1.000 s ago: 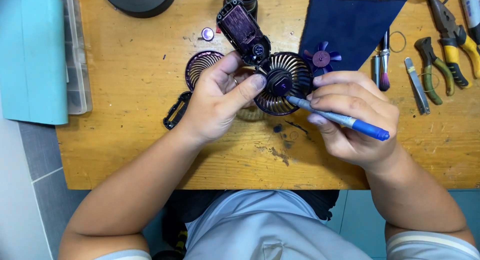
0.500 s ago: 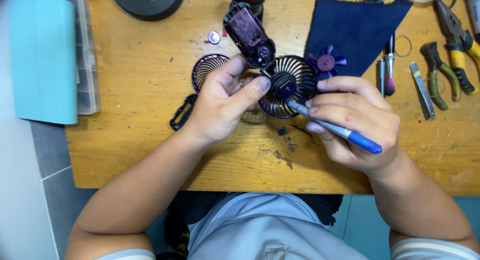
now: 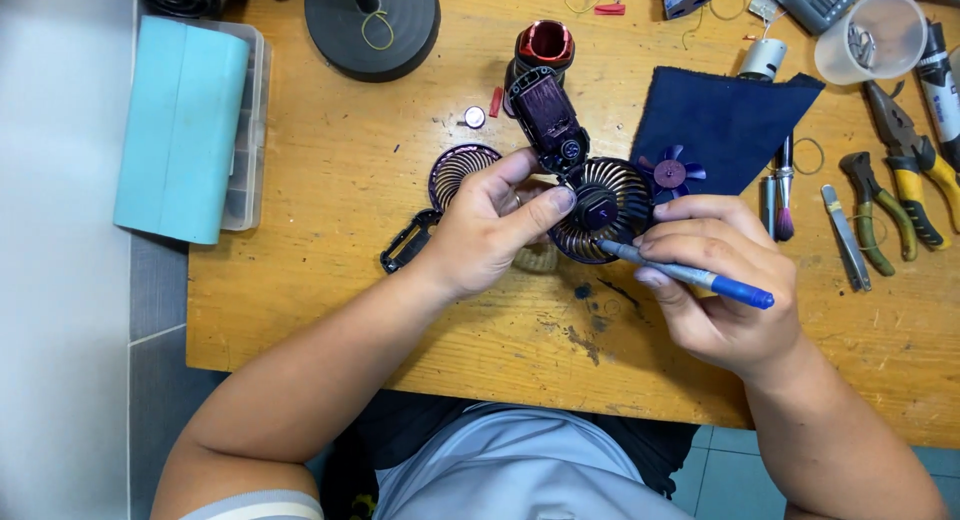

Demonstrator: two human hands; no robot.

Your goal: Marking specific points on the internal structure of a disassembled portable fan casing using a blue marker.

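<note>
My fingers [image 3: 545, 205] pinch the fan [image 3: 600, 205]; the right ones [image 3: 665, 242] grip a blue pen [image 3: 690, 275].

The fan sits mid-tabletop [image 3: 330, 280], worn scratched wood, beside a navy cloth [image 3: 715, 125], pliers [image 3: 910, 170] and a teal box [image 3: 180, 130]; grey floor tiles [image 3: 155, 310] lie at left.

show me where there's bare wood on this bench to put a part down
Bare wood lies between the teal case and the detached grille, and along the near edge under the left hand. The right side, around the pliers and blue cloth, is crowded.
</note>
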